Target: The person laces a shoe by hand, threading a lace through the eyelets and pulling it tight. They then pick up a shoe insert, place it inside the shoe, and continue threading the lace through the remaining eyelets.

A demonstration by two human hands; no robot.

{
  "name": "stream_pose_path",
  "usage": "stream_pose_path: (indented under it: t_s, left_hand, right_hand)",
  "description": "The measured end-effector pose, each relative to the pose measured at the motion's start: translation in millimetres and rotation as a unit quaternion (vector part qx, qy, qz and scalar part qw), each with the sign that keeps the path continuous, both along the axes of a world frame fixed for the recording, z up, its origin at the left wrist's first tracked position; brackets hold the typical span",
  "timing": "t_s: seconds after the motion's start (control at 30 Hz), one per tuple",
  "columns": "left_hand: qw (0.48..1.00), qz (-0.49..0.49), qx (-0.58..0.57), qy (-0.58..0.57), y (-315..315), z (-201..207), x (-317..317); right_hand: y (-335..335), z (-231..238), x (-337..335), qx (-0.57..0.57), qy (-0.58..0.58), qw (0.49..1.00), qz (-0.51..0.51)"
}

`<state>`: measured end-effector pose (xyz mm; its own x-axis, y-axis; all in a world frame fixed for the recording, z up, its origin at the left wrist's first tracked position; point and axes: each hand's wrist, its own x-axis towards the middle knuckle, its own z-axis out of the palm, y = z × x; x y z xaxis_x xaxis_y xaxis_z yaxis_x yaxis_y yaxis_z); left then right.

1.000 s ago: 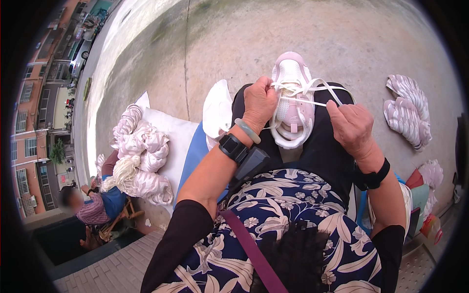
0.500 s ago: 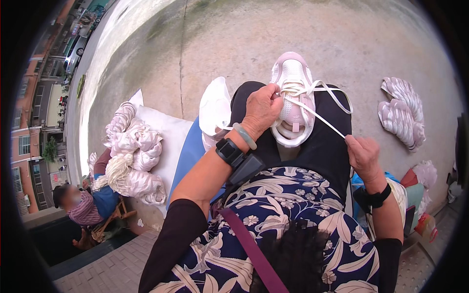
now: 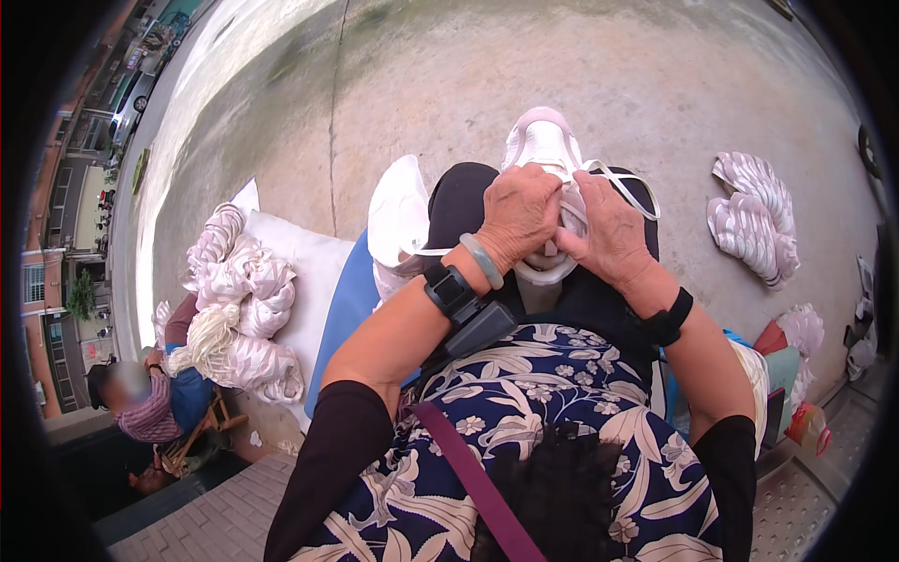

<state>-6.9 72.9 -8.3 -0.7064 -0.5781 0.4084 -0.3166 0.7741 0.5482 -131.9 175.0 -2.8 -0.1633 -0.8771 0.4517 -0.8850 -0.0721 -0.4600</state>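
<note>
A white and pink sneaker (image 3: 543,136) rests between my knees, its toe pointing away from me. My left hand (image 3: 523,214) is closed at the left side of the lacing, fingertips bent down on the white shoelace, most of which it hides. Across from it, my right hand (image 3: 609,229) lies over the right side of the shoe opening. Its thumb is stretched toward my left hand, apart from the fingers near the eyelets. A loose loop of the shoelace (image 3: 646,192) sticks out to the right beyond my right fingers.
Left of my knee stands another white shoe (image 3: 398,211) on a blue surface (image 3: 334,318). Bundled pink-white shoe parts (image 3: 248,290) lie on a white sheet (image 3: 309,245); more stacks (image 3: 757,220) are on the floor at right. A seated person (image 3: 154,403) is at far left.
My right hand has come in from the right, where it held the shoelace taut, to the shoe beside my left hand. The view has shifted slightly.
</note>
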Motion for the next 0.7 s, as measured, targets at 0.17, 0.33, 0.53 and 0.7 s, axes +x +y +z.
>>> stream_pose_path:
  t_s: [0.17,0.33,0.53,0.7]
  left_hand:
    - [0.995,0.026,-0.002,-0.098,-1,0,-2]
    - [0.994,0.024,-0.014,-0.105,-1,0,-6]
    - [0.995,0.028,-0.05,-0.083,4,-4,-12]
    - [0.993,0.017,-0.086,-0.075,7,-6,-20]
  right_hand:
    - [-3,-8,1,0.113,0.001,0.993,-0.013]
    - [1,-13,-3,0.091,-0.039,0.995,-0.03]
    - [-3,-17,-6,0.104,-0.071,0.992,-0.013]
    - [-3,-23,-10,0.105,-0.1,0.989,0.003]
